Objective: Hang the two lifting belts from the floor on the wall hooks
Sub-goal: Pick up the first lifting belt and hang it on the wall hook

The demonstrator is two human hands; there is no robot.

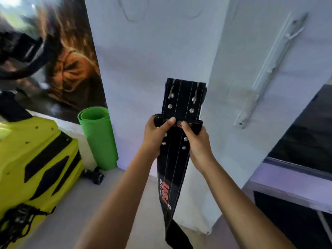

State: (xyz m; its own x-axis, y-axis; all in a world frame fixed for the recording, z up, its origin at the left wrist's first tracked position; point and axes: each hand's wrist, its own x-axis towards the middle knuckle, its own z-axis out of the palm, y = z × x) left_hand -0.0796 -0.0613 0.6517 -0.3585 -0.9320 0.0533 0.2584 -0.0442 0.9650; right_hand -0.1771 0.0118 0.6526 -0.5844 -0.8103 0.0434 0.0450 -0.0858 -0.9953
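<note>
A black lifting belt (181,97) with silver rivets and red lettering hangs upright in front of a white wall column. My left hand (156,135) grips its left edge at the keeper loop, thumb across the front. My right hand (195,139) grips the right edge at the same height. The belt's lower end trails down between my forearms. A second black belt (27,53) hangs blurred at the upper left, against the poster. No wall hook shows clearly.
A rolled green mat (98,137) stands against the wall. A lime-yellow machine body (32,155) fills the lower left, with black straps (95,176) on the floor beside it. A white bracket (269,72) runs up the right wall. A dark glass panel (309,137) sits at the right.
</note>
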